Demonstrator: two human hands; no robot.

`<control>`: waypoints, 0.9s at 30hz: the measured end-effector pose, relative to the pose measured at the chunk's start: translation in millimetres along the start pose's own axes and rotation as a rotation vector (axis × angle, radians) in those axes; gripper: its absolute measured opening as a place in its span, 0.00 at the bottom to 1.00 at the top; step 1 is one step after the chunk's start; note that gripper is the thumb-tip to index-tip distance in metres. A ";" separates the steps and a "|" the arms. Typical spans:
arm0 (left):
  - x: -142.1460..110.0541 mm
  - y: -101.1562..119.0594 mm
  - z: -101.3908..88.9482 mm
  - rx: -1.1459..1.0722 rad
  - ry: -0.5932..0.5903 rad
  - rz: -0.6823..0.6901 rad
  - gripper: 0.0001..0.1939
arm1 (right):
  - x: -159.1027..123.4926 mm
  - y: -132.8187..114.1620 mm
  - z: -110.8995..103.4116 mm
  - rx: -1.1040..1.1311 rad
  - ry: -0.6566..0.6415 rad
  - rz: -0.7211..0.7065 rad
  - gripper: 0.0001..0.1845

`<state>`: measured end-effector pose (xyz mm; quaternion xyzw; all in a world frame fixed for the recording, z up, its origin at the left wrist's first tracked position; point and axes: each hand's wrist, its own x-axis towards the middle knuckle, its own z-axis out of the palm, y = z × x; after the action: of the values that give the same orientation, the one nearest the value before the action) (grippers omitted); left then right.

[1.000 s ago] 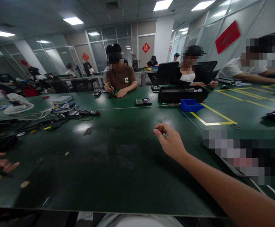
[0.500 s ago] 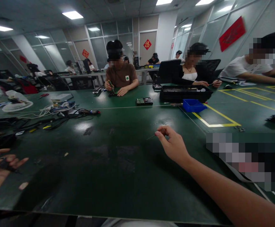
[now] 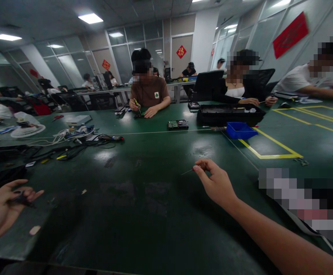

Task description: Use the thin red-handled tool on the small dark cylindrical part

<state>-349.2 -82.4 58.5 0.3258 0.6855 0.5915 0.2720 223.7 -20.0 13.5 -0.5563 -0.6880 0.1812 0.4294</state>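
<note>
My right hand [image 3: 214, 183] is held over the green table [image 3: 120, 236], pinching a screwdriver [image 3: 203, 165] by its reddish-brown handle. The thin metal shaft points left and touches no other thing that I can make out. At the left edge, my left hand [image 3: 4, 212] is turned partly palm up, its fingers curled around a small dark object [image 3: 20, 198] whose kind does not show clearly. A small pale scrap [image 3: 35, 230] lies on the table just beside that hand, and a smaller one [image 3: 84, 191] is farther in.
Ahead lies a hard drive [image 3: 178, 124], with a blue bin [image 3: 241, 130] and a long black tray [image 3: 231, 114] to its right. Tangled cables [image 3: 80, 139] and a white fan-like part [image 3: 27, 130] sit at left. Across the table, a person [image 3: 149, 91] works with a screwdriver.
The view has swung slightly left, so the scene sits farther right. More of my left hand and wrist shows. Both hands keep their grips.
</note>
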 end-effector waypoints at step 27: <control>-151.0 -3.1 353.7 0.048 -0.833 0.346 0.27 | 7.0 26.8 23.8 0.618 -0.091 0.432 0.20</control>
<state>15.3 25.4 -0.3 0.6522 0.4665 0.4305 0.4143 221.1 0.4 -16.8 -0.5241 -0.4859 0.4913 0.4979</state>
